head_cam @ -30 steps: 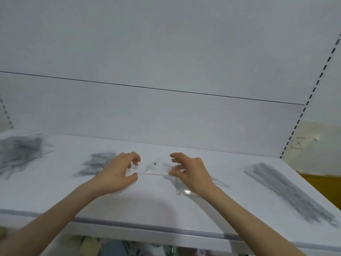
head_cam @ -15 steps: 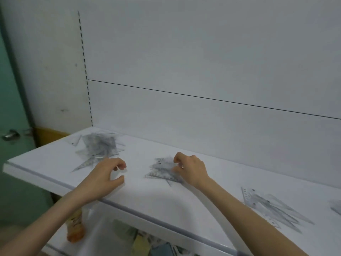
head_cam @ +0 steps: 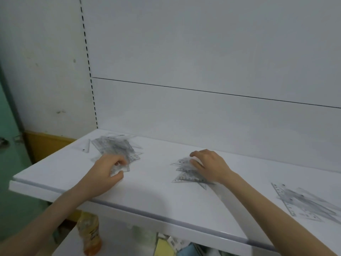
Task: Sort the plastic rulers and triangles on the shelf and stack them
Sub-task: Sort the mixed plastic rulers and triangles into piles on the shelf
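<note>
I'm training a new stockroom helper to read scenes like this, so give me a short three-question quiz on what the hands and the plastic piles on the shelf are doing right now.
1. True or false: the right hand rests on the middle pile of clear triangles.
2. What is the left hand doing?
A. Pinching a clear piece at the near edge of the left pile.
B. Lying flat, holding nothing.
C. Waving in the air.
3. Fill in: the orange bottle is seen ___ the shelf.
Key: 1 true; 2 A; 3 below.
</note>
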The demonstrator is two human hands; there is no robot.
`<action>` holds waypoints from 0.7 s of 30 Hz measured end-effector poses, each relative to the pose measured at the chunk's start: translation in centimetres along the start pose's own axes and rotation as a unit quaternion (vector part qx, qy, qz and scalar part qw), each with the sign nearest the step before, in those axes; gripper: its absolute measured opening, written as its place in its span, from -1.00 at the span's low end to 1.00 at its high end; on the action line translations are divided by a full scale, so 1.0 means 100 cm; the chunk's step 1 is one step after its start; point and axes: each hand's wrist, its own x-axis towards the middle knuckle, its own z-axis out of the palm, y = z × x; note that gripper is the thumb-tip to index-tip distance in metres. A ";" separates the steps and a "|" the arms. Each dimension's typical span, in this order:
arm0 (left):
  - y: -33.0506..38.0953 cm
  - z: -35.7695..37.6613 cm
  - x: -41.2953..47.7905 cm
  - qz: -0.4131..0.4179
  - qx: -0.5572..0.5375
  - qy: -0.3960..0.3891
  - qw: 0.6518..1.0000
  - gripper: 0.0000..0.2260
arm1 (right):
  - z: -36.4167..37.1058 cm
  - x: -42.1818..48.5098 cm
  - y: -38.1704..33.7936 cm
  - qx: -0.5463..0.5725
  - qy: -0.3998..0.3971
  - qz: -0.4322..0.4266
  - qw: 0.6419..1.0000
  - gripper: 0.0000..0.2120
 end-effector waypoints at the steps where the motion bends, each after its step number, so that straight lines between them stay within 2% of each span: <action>1: -0.007 -0.003 0.001 0.006 -0.003 -0.007 1.000 -0.85 | 0.000 0.001 -0.006 0.005 0.008 0.008 1.000 -0.66; 6: -0.048 -0.023 -0.007 -0.005 0.003 -0.008 1.000 -0.81 | 0.009 0.011 -0.059 0.072 0.071 0.025 0.995 -0.76; 13: -0.086 -0.055 -0.026 -0.043 0.009 0.049 0.998 -0.84 | 0.021 0.041 -0.138 0.121 0.097 -0.042 0.987 -0.82; 16: -0.097 -0.062 -0.036 -0.048 0.013 0.059 0.997 -0.83 | 0.022 0.057 -0.156 0.121 0.064 -0.045 0.990 -0.77; 21: -0.111 -0.072 -0.049 -0.080 0.023 0.089 0.993 -0.84 | 0.031 0.079 -0.177 0.076 -0.033 -0.080 0.993 -0.50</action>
